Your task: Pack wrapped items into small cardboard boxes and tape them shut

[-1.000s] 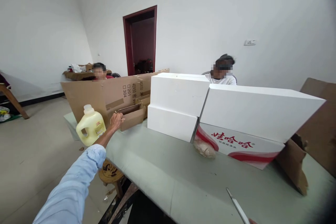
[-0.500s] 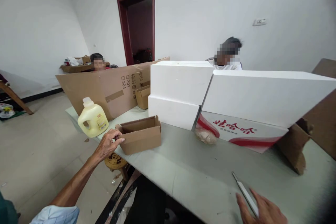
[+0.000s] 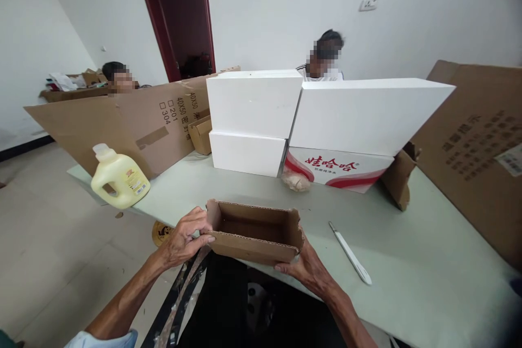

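Between my two hands is a small open-topped cardboard box (image 3: 253,247), tilted a little toward me at the table's near edge. My left hand (image 3: 190,236) grips its left end, thumb on the near wall and fingers round the corner. At the right end my right hand (image 3: 302,266) holds the box from below, its thumb under the near wall; its other fingers are partly hidden behind the box. The inside of the box looks bare brown. To the right, a white-handled scalpel-like knife (image 3: 350,255) lies on the table, touched by neither hand.
A yellow detergent jug (image 3: 122,176) stands at the left of the green-covered table (image 3: 408,261). White boxes (image 3: 253,103) are stacked at the back beside a red-and-white carton (image 3: 338,168). Large cardboard sheets (image 3: 477,136) stand at the sides. Two people (image 3: 326,51) sit behind.
My right hand has left the knife on the table and taken hold of the box's right end. The box has come nearer and rightward in my left hand. My view has shifted right.
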The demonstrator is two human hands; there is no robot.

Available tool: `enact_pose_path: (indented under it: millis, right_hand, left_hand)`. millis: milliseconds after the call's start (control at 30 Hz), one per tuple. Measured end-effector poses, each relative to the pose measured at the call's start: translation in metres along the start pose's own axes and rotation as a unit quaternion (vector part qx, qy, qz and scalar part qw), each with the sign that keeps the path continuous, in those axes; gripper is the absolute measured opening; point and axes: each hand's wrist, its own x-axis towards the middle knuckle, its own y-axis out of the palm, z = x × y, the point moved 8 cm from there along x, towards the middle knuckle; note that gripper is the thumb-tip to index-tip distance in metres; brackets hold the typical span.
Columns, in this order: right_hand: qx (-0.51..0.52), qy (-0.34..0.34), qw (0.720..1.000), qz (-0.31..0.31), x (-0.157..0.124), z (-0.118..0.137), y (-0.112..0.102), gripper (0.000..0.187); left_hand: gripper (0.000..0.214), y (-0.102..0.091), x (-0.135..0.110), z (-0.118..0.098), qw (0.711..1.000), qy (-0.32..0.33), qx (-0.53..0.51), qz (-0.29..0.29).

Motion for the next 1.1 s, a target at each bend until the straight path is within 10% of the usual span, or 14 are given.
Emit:
enact_pose_path:
  millis: [200,400,667,1100]
  right_hand:
    - [0.05,0.035,0.998,-0.013,-0.017,0.01,0.002,0.123]
    - [0.165,0.123,0.977,-0.062,-0.017,-0.007,-0.014,0.106]
    - [0.31,0.272,0.911,-0.003,-0.021,-0.026,-0.006,0.086]
    - [0.309,0.318,0.896,0.009,-0.034,-0.022,-0.02,0.058]
  left_hand:
    - [0.005,0.004,0.007,0.006,1.0,-0.015,-0.026,-0.002]
    - [0.086,0.021,-0.008,0.016,0.996,-0.025,0.089,0.018]
    - [0.094,0.068,-0.033,0.024,0.958,0.101,0.247,0.102]
    - [0.114,0.063,-0.027,0.017,0.997,0.023,0.007,0.077]
